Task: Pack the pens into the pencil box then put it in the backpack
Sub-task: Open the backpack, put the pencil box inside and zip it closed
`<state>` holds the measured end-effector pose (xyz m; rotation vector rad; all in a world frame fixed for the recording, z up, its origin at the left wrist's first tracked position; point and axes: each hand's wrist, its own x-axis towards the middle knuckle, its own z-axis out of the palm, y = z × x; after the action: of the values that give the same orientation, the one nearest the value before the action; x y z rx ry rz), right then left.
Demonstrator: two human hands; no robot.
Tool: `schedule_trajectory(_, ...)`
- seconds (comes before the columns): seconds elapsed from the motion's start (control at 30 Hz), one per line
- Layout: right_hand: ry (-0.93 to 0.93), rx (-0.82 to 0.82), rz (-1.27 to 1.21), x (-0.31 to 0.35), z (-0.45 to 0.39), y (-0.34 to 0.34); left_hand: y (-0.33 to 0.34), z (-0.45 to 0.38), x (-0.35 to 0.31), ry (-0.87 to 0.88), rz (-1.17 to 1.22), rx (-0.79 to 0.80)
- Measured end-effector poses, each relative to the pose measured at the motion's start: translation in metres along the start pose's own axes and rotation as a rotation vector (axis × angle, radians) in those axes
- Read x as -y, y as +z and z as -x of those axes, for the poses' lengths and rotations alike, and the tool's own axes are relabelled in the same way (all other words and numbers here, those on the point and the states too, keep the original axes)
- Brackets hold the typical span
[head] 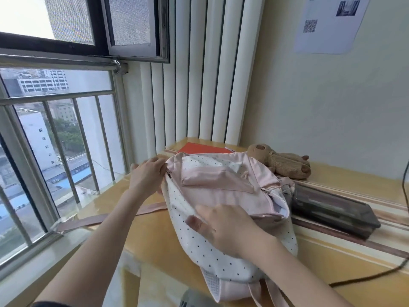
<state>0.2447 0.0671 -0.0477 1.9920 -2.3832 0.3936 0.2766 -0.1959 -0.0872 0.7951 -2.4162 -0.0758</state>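
Note:
A pink and white dotted backpack (221,196) lies on the yellow table (137,229), its zip partly parted on the right side. My left hand (147,176) grips the backpack's far left edge. Nearer to me, my right hand (223,227) pinches the dotted fabric at the front, thumb and fingers closed on it. A dark translucent pencil box (332,209) rests closed on the table just right of the backpack, apart from both hands. I cannot make out any loose pens.
A brown plush toy (283,162) lies behind the backpack near the wall. A red book (199,148) pokes out at the back. Pink straps (106,218) trail left toward the window. A black cable (376,275) runs along the right.

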Motion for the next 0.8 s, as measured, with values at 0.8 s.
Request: schedule_trajectory(0.8,0.284,-0.330,0.282,-0.128,0.009,-0.034,-0.055,0.041,-0.048,0.241,0.378,0.900)
